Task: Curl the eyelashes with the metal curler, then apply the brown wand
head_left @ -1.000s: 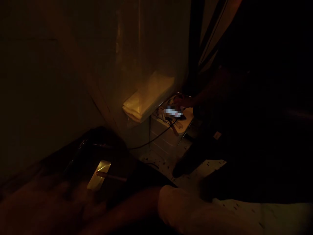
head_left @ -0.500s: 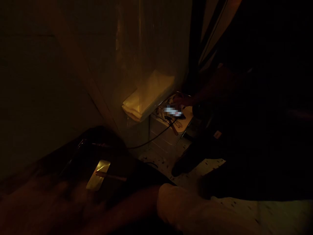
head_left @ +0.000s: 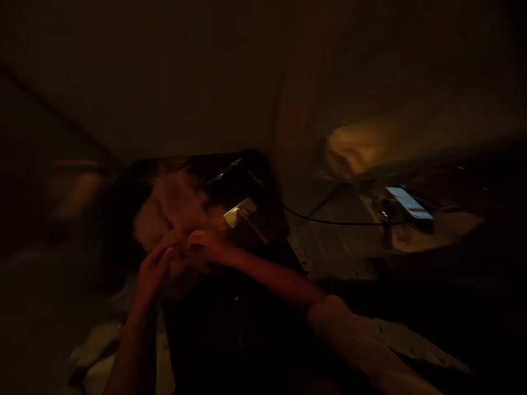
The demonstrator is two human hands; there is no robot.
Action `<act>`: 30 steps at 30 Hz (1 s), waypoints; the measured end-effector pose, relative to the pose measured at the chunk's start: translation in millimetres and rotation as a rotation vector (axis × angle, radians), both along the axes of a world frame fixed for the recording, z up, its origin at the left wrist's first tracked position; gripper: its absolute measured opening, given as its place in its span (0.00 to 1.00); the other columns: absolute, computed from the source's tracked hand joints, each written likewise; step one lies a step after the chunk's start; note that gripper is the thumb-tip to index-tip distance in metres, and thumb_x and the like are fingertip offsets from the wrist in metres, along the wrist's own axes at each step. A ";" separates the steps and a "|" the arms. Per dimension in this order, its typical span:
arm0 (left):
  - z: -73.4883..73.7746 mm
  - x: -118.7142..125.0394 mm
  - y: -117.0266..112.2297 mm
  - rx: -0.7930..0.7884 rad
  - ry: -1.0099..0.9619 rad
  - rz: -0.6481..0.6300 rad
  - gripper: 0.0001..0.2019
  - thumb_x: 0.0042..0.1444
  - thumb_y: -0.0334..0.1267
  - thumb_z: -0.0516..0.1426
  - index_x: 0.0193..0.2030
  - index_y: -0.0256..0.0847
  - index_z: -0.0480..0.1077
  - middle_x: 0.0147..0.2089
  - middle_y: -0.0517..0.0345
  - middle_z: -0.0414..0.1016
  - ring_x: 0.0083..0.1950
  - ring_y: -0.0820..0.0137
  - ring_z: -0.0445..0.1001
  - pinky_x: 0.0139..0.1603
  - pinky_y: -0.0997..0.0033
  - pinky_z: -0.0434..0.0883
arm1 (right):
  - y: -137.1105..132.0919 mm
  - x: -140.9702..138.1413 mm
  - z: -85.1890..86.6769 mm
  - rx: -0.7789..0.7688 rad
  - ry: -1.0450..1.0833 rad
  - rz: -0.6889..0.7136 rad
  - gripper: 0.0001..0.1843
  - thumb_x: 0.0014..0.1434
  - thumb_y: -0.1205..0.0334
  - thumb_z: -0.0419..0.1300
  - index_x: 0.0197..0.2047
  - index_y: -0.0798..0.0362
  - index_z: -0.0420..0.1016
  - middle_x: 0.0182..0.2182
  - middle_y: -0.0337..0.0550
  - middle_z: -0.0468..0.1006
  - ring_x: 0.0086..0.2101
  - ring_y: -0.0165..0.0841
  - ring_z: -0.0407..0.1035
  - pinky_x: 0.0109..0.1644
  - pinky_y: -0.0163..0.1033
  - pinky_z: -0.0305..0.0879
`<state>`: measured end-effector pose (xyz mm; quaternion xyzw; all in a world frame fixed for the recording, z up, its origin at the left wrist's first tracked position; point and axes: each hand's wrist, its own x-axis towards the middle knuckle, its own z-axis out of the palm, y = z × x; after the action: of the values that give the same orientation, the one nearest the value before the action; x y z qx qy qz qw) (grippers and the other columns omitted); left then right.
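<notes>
Pale fluffy mass (head_left: 171,206), axis blurred, above left hand (head_left: 154,269), right hand (head_left: 206,244)

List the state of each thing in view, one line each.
left hand, raised, fingers curled, grip unclear
right hand, raised beside left hand, fingers curled
phone, screen lit, face up
black cable, sagging across view
metallic tag, catching light, on dark object
pale fluffy material, blurred above hands

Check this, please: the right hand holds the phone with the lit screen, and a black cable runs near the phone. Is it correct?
No: the right hand does not hold the phone. It lies off to the right, apart from that hand, as the head view shows; the black cable does run near it.
</notes>
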<state>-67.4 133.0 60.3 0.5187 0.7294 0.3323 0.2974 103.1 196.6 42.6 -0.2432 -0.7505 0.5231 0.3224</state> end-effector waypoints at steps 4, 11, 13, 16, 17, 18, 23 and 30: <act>-11.9 -13.3 -14.6 -0.109 -0.180 -0.106 0.32 0.48 0.64 0.58 0.43 0.35 0.78 0.47 0.49 0.79 0.50 0.57 0.75 0.57 0.64 0.71 | 1.8 2.3 -22.3 0.077 0.034 0.025 0.03 0.59 0.65 0.60 0.33 0.54 0.70 0.34 0.40 0.71 0.37 0.30 0.65 0.45 0.35 0.61; -14.8 -2.1 -14.5 -0.073 -0.318 -0.237 0.23 0.51 0.55 0.61 0.40 0.34 0.78 0.40 0.51 0.79 0.42 0.64 0.75 0.46 0.71 0.71 | -10.2 2.1 -29.4 0.069 -0.008 -0.041 0.04 0.61 0.62 0.55 0.36 0.52 0.68 0.36 0.42 0.73 0.39 0.31 0.67 0.47 0.37 0.62; -17.8 2.8 -17.7 -0.039 -0.326 -0.185 0.21 0.51 0.53 0.61 0.38 0.34 0.78 0.38 0.52 0.79 0.40 0.66 0.74 0.44 0.73 0.70 | -12.5 2.9 -29.9 0.033 -0.014 -0.090 0.05 0.61 0.60 0.55 0.37 0.52 0.69 0.37 0.42 0.74 0.41 0.32 0.68 0.49 0.38 0.63; -23.4 8.5 -19.6 0.019 -0.322 -0.078 0.19 0.48 0.51 0.61 0.35 0.35 0.78 0.36 0.54 0.79 0.37 0.68 0.74 0.42 0.73 0.70 | -12.5 6.0 -26.5 -0.062 0.035 -0.225 0.07 0.59 0.57 0.56 0.38 0.51 0.68 0.37 0.42 0.75 0.40 0.32 0.70 0.50 0.39 0.66; -25.1 10.1 -19.9 0.027 -0.317 -0.046 0.18 0.48 0.50 0.61 0.35 0.35 0.78 0.35 0.54 0.79 0.37 0.68 0.74 0.42 0.73 0.70 | -12.1 7.0 -23.7 -0.113 0.059 -0.279 0.07 0.59 0.57 0.56 0.38 0.51 0.68 0.36 0.42 0.75 0.40 0.32 0.71 0.49 0.39 0.67; -26.4 11.6 -20.2 0.031 -0.310 -0.014 0.18 0.47 0.50 0.61 0.34 0.36 0.78 0.35 0.54 0.79 0.37 0.67 0.74 0.42 0.73 0.70 | -11.7 7.8 -20.3 -0.163 0.076 -0.328 0.08 0.58 0.57 0.55 0.38 0.51 0.68 0.36 0.41 0.75 0.39 0.32 0.71 0.47 0.39 0.68; -27.8 19.5 -23.8 0.084 -0.291 0.097 0.14 0.46 0.45 0.62 0.32 0.36 0.78 0.34 0.54 0.80 0.36 0.67 0.76 0.42 0.72 0.71 | -12.0 6.8 -1.4 -0.167 -0.066 -0.284 0.15 0.54 0.52 0.62 0.41 0.52 0.74 0.35 0.43 0.77 0.35 0.33 0.72 0.41 0.38 0.69; -28.8 26.5 -28.7 0.128 -0.311 0.110 0.12 0.47 0.44 0.64 0.32 0.37 0.78 0.32 0.56 0.79 0.35 0.68 0.77 0.38 0.74 0.72 | -9.1 6.2 -0.2 0.102 -0.263 -0.047 0.04 0.58 0.68 0.60 0.34 0.53 0.77 0.34 0.44 0.78 0.38 0.33 0.72 0.45 0.38 0.67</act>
<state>-40.9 104.3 31.5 0.4381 0.6792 0.4702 0.3545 109.3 187.5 42.4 -0.3107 -0.8059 0.4403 0.2453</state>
